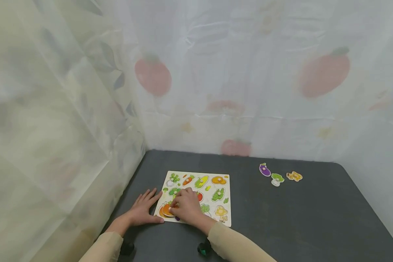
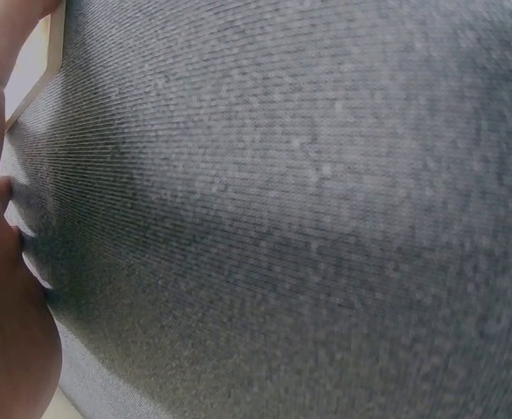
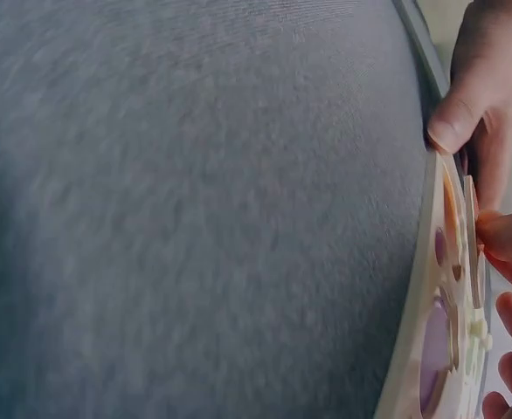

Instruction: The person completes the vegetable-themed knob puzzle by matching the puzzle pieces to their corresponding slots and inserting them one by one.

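Pumpkin piece [image 1: 167,209] pinched by right hand [image 1: 187,206], thumb-and-finger grip, over puzzle board [image 1: 208,199]; board's edge touched by left hand [image 1: 142,211], grip spread.

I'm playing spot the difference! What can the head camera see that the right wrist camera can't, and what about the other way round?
Only the head view shows three loose pieces lying off the board: a purple eggplant, a green-topped vegetable and a yellow mushroom. It also shows red fruit prints on the curtain.

Only the right wrist view shows the orange piece side-on, with its thin edge.

Both show the puzzle board, the dark table, the left hand at the board's edge and the right hand pinching the orange piece.
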`<state>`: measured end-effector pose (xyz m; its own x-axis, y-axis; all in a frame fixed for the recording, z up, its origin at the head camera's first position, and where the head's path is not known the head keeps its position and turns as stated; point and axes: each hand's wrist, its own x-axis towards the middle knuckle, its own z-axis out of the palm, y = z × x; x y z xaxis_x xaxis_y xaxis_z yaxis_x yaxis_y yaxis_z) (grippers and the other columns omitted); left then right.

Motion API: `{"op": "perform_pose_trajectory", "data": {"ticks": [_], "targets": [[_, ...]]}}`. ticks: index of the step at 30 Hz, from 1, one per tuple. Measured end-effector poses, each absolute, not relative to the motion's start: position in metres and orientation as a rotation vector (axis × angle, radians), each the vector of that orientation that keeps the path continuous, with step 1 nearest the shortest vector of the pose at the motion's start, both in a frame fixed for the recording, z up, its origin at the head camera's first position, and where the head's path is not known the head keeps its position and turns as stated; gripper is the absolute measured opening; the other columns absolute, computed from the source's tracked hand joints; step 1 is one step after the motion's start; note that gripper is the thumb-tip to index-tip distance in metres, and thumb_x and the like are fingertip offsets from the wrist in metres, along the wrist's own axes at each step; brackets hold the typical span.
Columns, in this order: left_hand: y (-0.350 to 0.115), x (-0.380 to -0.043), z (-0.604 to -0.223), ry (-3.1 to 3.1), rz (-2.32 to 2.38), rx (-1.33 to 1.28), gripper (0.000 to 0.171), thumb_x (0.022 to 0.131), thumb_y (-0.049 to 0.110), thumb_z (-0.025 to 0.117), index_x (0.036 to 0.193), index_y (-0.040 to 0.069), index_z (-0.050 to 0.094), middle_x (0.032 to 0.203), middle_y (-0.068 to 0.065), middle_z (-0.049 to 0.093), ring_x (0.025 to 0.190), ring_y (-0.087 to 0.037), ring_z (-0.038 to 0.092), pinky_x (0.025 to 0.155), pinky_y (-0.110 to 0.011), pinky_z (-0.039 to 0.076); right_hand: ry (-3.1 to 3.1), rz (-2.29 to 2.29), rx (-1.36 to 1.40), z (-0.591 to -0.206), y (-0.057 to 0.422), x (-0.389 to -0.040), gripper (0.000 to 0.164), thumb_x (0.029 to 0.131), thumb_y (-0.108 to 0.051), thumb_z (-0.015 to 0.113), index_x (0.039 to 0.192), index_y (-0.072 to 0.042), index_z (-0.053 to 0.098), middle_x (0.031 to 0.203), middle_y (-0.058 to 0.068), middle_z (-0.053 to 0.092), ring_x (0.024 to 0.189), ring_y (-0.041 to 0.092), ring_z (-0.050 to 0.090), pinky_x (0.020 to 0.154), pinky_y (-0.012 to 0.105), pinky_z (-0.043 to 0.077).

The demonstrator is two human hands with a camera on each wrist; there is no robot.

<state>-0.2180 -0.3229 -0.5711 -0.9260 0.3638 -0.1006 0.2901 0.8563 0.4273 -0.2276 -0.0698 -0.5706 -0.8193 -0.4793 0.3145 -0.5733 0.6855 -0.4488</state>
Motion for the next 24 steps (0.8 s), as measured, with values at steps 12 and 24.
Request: {"op": "perform_pose_trajectory", "data": {"ticks": [12, 24], "targets": [[-0.324, -0.220, -0.573, 2.857, 0.609, 0.504, 0.115, 0.073, 0.072, 0.078, 0.163, 0.016, 0.032, 0.166, -0.024, 0.022, 0.151, -0.052, 0.011, 0.116, -0.072, 0.005, -2.680, 0.782, 0.836, -0.582, -0.085, -0.226, 0.010, 0.086, -0.042, 0.081, 0.081, -0.033, 0.082, 0.101, -0.011, 0.060, 0.103, 0.016, 0.049, 0.091, 0.041, 0.043], [-0.319, -0.218, -0.563, 2.836, 0.543, 0.454, 0.115, 0.075, 0.072, 0.077, 0.163, 0.015, 0.031, 0.167, -0.021, 0.019, 0.153, -0.049, 0.008, 0.117, -0.070, 0.005, -2.723, 0.786, 0.814, -0.580, -0.090, -0.223, 0.010, 0.086, -0.043, 0.081, 0.084, -0.033, 0.083, 0.097, -0.012, 0.058, 0.101, 0.014, 0.047, 0.087, 0.036, 0.042]]}}
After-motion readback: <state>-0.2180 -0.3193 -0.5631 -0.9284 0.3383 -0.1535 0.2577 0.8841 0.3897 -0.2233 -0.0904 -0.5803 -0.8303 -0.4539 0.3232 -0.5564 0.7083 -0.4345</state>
